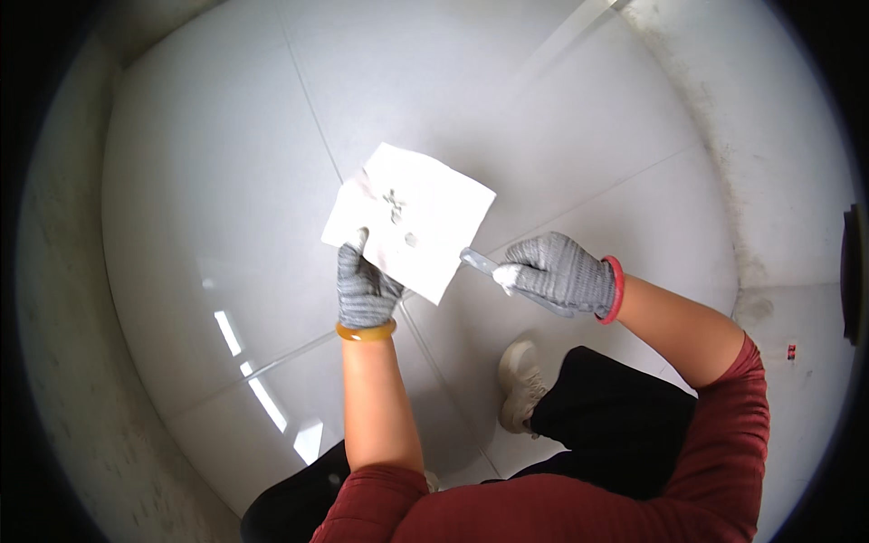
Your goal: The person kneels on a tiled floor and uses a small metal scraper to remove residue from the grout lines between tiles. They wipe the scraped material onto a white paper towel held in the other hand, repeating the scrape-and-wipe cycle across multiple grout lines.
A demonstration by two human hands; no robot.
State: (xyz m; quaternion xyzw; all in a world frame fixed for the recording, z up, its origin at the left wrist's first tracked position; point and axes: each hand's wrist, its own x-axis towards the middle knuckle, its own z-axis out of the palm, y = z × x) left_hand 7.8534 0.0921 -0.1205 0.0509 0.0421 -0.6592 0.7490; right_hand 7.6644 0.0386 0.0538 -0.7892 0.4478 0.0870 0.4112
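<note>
One white sheet (444, 204) sits near the middle of the frame, above the floor, its corners turned so that it stands askew. Small dark bits (393, 204) lie clustered on its upper face, left of its centre, and a paler grey patch (410, 240) shows below them. At the sheet's lower left edge is the person's left hand (364, 288), grey-gloved, pinching the sheet with the thumb on top; the other fingers are mostly hidden beneath it.

Right of the sheet, the grey-gloved right hand (557, 274) is closed around a flat grey blade (477, 260), thumb pressed along it. The blade's rounded tip points left, just beside the sheet's right edge; whether the two touch cannot be told.

A yellow bangle (367, 332) circles the left wrist, a red band (615, 290) the right. Red shirt (534, 511) fills the bottom of the frame, with black trousers (615, 421) and a pale shoe (520, 385) at lower right of centre. Around them spreads a glossy tiled floor (226, 181), with bright reflections (262, 398) at lower left and pale walls (787, 181) curving along both sides.
</note>
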